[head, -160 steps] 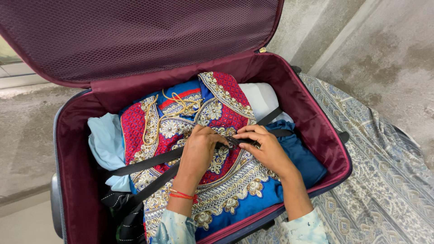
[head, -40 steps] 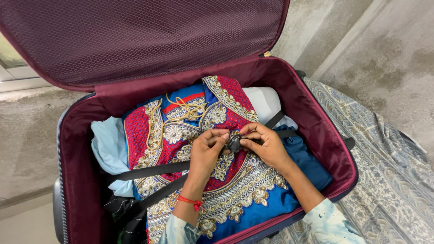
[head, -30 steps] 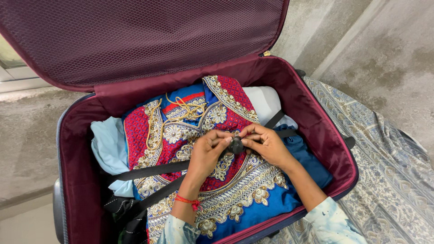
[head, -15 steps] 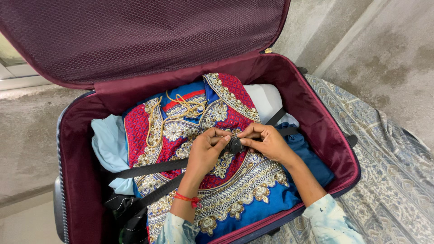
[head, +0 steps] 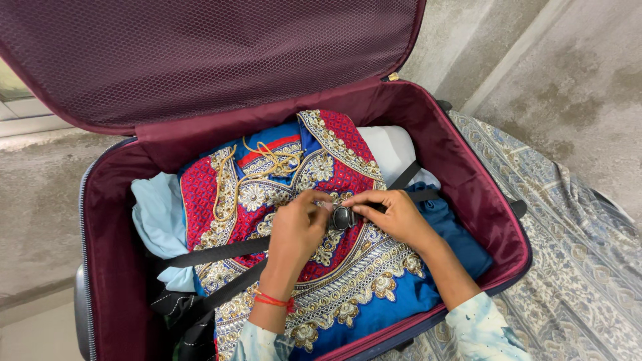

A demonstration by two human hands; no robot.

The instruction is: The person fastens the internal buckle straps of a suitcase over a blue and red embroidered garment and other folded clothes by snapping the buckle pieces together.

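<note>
An open maroon suitcase point(head: 468, 180) lies before me, packed with clothes. On top is a blue and red garment point(head: 281, 194) with heavy gold embroidery. Two black straps point(head: 214, 254) run across it from the left, and another black strap point(head: 411, 187) comes from the right. They meet at a dark buckle point(head: 341, 217) in the middle. My left hand point(head: 297, 230) pinches the buckle's left side. My right hand point(head: 394, 217) pinches its right side. A red thread band circles my left wrist.
The mesh-lined lid point(head: 200, 53) stands open at the back. A pale blue cloth point(head: 160, 220) and a white cloth point(head: 394, 147) are tucked beside the garment. The suitcase rests on a patterned grey-blue sheet point(head: 575, 267), with a rough concrete wall point(head: 555, 73) behind.
My hands have lifted from pressing on the garment and come together around the buckle. Over the last second they have barely moved.
</note>
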